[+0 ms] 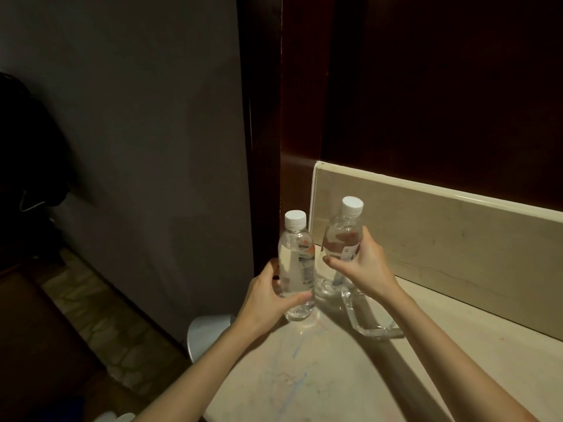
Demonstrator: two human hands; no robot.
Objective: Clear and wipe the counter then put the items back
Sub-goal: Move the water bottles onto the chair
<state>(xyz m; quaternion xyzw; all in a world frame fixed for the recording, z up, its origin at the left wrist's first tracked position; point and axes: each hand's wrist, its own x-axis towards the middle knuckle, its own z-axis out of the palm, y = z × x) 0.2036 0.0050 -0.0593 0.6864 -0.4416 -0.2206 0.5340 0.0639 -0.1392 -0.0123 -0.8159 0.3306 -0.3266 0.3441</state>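
Note:
Two clear water bottles with white caps are at the far left corner of the pale marble counter (304, 376). My left hand (268, 303) grips the left bottle (295, 260) round its lower half; its base is on or just above the counter near the left edge. My right hand (359, 266) holds the right bottle (344, 233) round its middle, tilted a little to the right. Its base is hidden behind my hand, so whether it touches the counter I cannot tell.
A beige backsplash (441, 248) runs along the back of the counter, with a dark wooden panel (426, 86) above. A grey wall (137, 147) stands at left. A grey round bin (207, 333) sits on the floor below the counter's left edge.

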